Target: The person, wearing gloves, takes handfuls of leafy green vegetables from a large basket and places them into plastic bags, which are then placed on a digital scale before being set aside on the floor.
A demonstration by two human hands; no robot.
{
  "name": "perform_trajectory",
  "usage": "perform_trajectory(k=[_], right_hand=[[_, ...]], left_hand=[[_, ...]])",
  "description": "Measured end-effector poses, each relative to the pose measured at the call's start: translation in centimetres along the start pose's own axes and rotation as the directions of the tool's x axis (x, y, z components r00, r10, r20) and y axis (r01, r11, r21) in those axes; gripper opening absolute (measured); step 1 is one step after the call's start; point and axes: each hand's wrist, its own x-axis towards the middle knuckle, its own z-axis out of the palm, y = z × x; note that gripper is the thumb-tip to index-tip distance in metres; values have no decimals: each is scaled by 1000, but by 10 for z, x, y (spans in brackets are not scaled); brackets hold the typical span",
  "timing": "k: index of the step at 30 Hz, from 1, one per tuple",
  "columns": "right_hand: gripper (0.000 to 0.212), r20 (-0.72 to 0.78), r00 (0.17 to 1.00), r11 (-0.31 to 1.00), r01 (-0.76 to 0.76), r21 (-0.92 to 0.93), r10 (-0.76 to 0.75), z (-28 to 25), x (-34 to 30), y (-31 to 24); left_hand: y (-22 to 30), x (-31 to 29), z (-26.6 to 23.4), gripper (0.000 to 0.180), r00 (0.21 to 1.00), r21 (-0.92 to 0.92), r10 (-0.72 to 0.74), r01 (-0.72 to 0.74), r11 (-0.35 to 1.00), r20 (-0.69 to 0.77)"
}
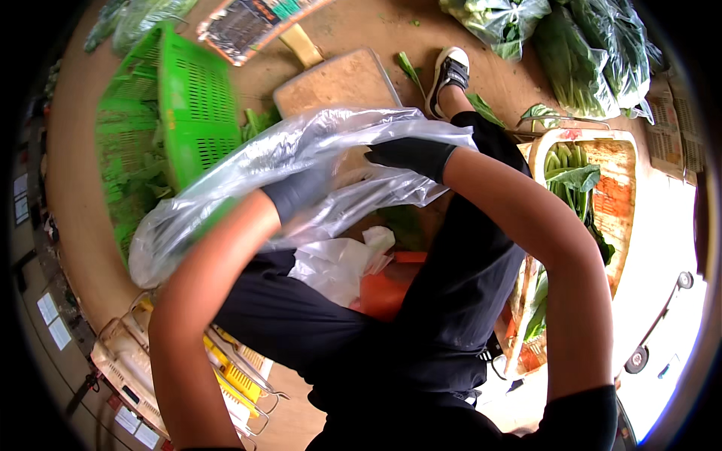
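Observation:
A large clear plastic bag (233,169) is spread out in front of me, above my knees and partly over the scale's platform. My left hand (304,194), in a dark glove, is at the bag's near side; motion blurs it and its fingers are hidden by the plastic. My right hand (412,156), also in a dark glove, reaches in from the right with its fingers closed on the plastic near the bag's upper edge. Between my legs lies a crumpled whitish plastic sheet (331,267) beside an orange-red object (387,287).
A green crate (199,105) holding some leaves stands at the left. Ahead is a platform scale (338,79) with a tilted display (252,30). Bagged leafy vegetables (571,64) lie at the far right. Nearer on the right, a basket (626,188) holds leafy greens (575,180).

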Motion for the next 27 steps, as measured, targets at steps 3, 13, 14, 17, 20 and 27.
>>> perform_trajectory(k=[3, 13, 14, 17, 20, 27], right_hand=[[43, 28, 998, 997, -65, 39, 64, 11, 37, 28], [54, -4, 944, 943, -331, 48, 331, 33, 157, 118], [55, -12, 940, 939, -340, 40, 341, 35, 171, 112], [59, -89, 915, 919, -393, 27, 394, 22, 186, 133], [45, -198, 971, 982, -159, -98, 137, 5, 163, 152], [42, -482, 876, 995, -27, -100, -25, -100, -148, 4]], left_hand=[[-95, 39, 0, 30, 983, 60, -181, 180, 982, 15], [-181, 113, 91, 50, 917, -236, -252, 330, 914, 308], [-203, 109, 107, 57, 916, 65, -171, 158, 985, 364], [-173, 116, 126, 53, 812, 606, 273, -572, 553, 516], [-168, 120, 129, 38, 822, 533, 335, -559, 635, 461], [-134, 83, 54, 33, 955, 310, 207, -268, 912, 214]])
